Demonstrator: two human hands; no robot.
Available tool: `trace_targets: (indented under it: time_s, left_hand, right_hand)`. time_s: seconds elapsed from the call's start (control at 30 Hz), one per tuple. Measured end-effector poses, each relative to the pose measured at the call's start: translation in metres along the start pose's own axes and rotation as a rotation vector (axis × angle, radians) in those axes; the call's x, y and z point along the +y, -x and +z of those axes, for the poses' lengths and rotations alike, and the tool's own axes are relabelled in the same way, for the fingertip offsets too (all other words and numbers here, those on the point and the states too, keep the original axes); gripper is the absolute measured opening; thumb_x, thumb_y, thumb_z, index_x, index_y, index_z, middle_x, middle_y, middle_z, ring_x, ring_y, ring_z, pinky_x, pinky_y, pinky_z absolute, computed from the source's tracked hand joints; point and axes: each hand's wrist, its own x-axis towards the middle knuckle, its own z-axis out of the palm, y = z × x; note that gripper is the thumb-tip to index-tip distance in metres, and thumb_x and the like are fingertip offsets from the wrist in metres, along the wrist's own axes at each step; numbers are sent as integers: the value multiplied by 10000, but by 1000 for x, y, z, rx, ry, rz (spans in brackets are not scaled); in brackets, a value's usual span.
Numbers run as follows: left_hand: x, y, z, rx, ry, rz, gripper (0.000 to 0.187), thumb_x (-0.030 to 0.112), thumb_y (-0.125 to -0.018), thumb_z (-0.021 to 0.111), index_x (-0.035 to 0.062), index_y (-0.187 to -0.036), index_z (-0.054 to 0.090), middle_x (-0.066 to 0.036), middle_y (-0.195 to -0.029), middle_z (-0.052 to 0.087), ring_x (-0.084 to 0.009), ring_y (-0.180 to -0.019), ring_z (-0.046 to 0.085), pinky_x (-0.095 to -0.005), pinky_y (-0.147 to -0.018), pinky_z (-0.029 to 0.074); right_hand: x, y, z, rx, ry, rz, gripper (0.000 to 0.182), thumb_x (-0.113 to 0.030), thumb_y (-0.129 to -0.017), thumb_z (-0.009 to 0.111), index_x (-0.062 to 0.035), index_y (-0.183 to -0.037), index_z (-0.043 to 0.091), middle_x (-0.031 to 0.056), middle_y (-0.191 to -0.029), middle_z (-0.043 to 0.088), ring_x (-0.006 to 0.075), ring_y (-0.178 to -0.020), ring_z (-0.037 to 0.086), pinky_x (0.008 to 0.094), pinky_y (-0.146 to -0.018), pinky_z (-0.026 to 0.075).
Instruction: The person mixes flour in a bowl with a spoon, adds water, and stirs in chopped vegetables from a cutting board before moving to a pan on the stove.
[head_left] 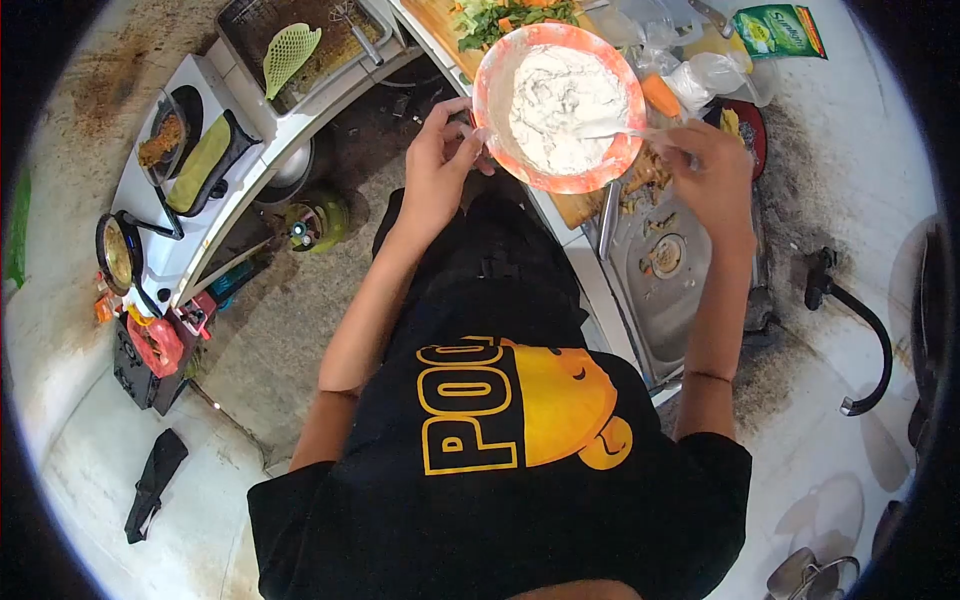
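Observation:
An orange-and-white patterned bowl holds a mound of white, flour-like powder. My left hand grips the bowl's left rim, its thumb and fingers curled there. On the other side, my right hand pinches the handle of a pale spoon whose head rests in the powder. The bowl is beside a wooden cutting board at the counter's edge, near the sink. Chopped green vegetables lie on the board beyond the bowl.
A carrot, plastic bags and a green packet sit right of the bowl. Below is a metal sink with a knife-like metal handle by its edge. A stove with pans stands left; a gas cylinder is beneath.

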Motion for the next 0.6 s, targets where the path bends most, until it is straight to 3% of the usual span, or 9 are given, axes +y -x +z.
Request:
trace_targets:
  time_s: [0.13, 0.27, 0.43, 0.6]
  left_hand:
    - [-3, 0, 1, 1, 65, 8, 288, 43, -923, 539, -37, -1191, 468, -52, -765, 599, -112, -640, 603, -248, -594, 502]
    - [-3, 0, 0, -2, 20, -7, 295, 50, -927, 538, -36, -1200, 465, -52, -770, 598, -114, -642, 601, -249, -596, 504]
    - [-3, 0, 1, -1, 5, 3, 295, 54, -930, 535, -38, -1201, 464, -53, -766, 596, -113, -638, 599, -247, -595, 503]
    - [-2, 1, 3, 20, 26, 14, 297, 52, -926, 537, -38, -1200, 465, -51, -760, 593, -107, -635, 592, -250, -593, 507]
  right_hand:
    - [13, 6, -9, 205, 11, -22, 169, -60, -727, 671, -84, -886, 723, 107, -802, 670, 281, -684, 640, 332, -642, 495]
    - [11, 5, -8, 200, -29, 87, 175, -44, -724, 668, -67, -889, 721, 117, -821, 682, 270, -720, 657, 308, -670, 502]
    - [10, 6, -6, 325, -240, 174, 188, -28, -753, 661, -27, -932, 718, 120, -805, 701, 160, -696, 664, 268, -668, 498]
    - [11, 7, -2, 320, -271, 238, 178, -53, -789, 654, -15, -952, 713, 125, -794, 700, 133, -692, 653, 261, -672, 497]
